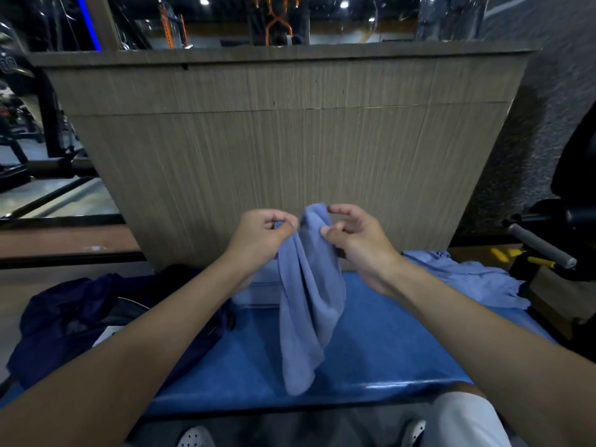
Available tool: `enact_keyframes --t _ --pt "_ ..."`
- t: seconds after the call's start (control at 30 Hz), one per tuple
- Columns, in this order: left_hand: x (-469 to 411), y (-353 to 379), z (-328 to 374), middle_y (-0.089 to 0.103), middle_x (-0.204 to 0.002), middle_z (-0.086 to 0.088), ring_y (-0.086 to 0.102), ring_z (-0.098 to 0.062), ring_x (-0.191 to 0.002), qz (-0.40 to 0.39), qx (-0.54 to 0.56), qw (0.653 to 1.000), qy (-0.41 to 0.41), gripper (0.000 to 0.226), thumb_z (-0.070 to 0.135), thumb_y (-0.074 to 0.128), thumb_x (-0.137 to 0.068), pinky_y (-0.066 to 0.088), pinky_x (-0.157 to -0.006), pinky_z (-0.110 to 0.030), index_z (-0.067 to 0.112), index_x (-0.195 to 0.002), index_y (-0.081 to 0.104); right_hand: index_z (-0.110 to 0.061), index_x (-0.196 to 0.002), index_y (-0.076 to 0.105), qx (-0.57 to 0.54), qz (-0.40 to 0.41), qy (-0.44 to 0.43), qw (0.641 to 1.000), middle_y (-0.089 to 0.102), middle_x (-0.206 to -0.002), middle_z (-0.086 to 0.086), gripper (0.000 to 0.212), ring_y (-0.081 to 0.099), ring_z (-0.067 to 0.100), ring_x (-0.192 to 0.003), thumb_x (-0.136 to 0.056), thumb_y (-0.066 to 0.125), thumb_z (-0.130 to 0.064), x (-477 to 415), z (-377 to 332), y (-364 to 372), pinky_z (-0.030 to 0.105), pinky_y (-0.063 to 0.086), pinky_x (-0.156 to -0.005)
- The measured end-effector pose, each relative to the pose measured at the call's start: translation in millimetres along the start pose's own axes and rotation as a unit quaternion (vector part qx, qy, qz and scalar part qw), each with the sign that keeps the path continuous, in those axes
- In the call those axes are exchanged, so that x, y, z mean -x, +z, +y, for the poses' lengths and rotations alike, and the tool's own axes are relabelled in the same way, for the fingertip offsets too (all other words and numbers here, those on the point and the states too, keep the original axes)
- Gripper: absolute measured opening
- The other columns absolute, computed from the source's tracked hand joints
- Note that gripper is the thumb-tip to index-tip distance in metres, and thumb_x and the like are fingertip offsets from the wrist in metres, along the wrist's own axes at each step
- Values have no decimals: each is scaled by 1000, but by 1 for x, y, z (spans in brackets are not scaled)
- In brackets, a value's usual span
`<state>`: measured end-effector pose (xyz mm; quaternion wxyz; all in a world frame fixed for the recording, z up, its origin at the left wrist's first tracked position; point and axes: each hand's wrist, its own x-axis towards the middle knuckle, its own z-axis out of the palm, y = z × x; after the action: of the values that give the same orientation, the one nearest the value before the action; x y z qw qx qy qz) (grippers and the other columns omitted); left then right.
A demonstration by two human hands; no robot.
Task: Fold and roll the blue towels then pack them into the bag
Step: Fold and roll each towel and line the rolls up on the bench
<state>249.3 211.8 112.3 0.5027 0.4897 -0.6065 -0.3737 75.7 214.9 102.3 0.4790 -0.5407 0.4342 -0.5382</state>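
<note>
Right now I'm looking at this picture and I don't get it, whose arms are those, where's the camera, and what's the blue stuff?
No machine here. The one picture comes from a camera worn on a person's head, looking forward and down, so the two bare arms are that person's own. The left hand and the right hand both grip the top of a blue towel, which hangs crumpled over a blue padded bench. A loose heap of towels lies at the bench's far right end. A dark bag lies to the left. A wooden panel stands behind.
</note>
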Motion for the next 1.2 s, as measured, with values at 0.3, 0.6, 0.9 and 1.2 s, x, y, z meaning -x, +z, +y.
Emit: enact_keyframes --t 0.3,0.6,0.9,1.2 --pt "-11 -47 -11 68 -108 -9 64 -15 -90 2 -14 999 -31 34 1 60 -93 51 -64 -18 12 -124 60 2 -91 62 -32 58 91 994 57 -80 16 19 54 25 -71 -97 45 -6 -11 -9 -40 26 48 -54" --pt "-17 -80 -25 67 -105 -8 62 -2 -82 128 -66 989 18 33 -2 63 -91 50 -64 -7 3 -123 62 -3 -86 61 41 152 76 985 54 -73 12 17 52 25 -70 -97 57 -15 -26 -10 -78 35 46 -62" --pt "-19 -87 -18 64 -76 0 61 3 -58 152 -85 983 54 14 2 68 -88 45 -52 -8 14 -96 66 -19 -109 64 123 60 10 991 59 -92 8 27 57 18 -87 -91 62 1 -27 -19 -84 32 47 -76" --pt "-21 -86 -17 70 -74 3 63 4 -59 132 -31 990 41 7 5 68 -89 49 -55 -10 12 -89 68 -1 -114 66 215 92 -20 972 66 -99 10 26 61 17 -93 -88 68 -5 -31 -13 -100 30 50 -83"
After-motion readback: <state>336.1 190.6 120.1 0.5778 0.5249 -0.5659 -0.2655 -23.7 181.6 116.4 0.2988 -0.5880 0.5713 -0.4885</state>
